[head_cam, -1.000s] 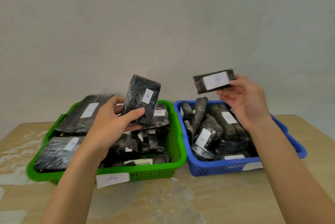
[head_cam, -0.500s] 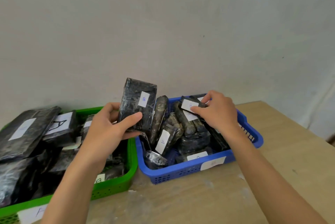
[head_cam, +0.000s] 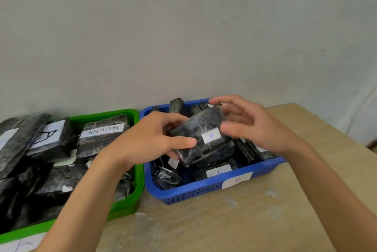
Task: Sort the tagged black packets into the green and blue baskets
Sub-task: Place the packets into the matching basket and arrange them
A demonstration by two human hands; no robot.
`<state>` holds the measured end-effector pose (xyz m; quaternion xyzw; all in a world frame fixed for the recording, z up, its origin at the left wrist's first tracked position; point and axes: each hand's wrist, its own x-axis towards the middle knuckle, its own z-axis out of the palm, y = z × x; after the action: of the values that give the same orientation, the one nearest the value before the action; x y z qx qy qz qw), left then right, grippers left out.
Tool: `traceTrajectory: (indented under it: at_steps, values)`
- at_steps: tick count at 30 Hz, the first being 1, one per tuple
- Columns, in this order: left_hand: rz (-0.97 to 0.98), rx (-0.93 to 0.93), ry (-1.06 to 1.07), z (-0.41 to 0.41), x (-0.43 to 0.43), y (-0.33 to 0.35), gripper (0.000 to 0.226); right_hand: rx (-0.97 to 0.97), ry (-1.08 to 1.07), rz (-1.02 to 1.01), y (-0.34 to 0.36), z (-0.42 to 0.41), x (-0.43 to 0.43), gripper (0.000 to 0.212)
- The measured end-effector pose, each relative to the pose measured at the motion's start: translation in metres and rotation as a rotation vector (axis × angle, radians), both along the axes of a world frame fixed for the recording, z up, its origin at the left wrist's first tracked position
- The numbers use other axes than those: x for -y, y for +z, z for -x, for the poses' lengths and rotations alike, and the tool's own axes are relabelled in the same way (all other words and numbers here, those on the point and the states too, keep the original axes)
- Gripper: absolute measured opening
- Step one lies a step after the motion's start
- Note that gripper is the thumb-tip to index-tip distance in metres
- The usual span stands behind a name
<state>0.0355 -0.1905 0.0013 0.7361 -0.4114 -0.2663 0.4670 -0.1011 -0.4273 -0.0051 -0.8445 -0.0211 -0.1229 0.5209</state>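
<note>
Green basket [head_cam: 126,206]: directly left of the blue basket [head_cam: 204,192], walls touching, piled with black packets; one [head_cam: 102,135] bears a tag reading "EXCLUDED".

Left hand [head_cam: 146,139]: over the blue basket's left rim, thumb and fingers clamped on the left end of a tagged black packet [head_cam: 202,135].

That packet is held tilted above the packets heaped in the blue basket, white tag facing up.

Right hand [head_cam: 251,127]: over the blue basket's right half, fingers spread and loosely bent at the packet's right end; blur hides any contact.
</note>
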Motion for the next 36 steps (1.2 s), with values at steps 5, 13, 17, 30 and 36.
traceTrajectory:
  at_steps: [5,13,17,30,36]
  values:
    - [-0.161,0.078,-0.057,0.003,0.033,-0.002,0.036,-0.112,-0.063,0.102,-0.017,0.020,0.015,0.048]
    - [-0.240,0.175,-0.122,0.006,0.041,-0.013,0.016,-0.193,-0.186,0.096,-0.027,0.028,0.033,0.032]
    - [-0.277,0.342,-0.113,0.007,0.039,-0.015,0.019,-0.210,-0.177,0.062,-0.028,0.025,0.032,0.017]
    - [-0.387,0.641,-0.166,0.020,0.042,-0.029,0.061,-0.185,-0.301,0.491,-0.031,0.025,0.025,0.016]
    - [-0.409,0.689,-0.185,0.022,0.042,-0.034,0.064,-0.237,-0.252,0.619,-0.024,0.027,0.017,0.038]
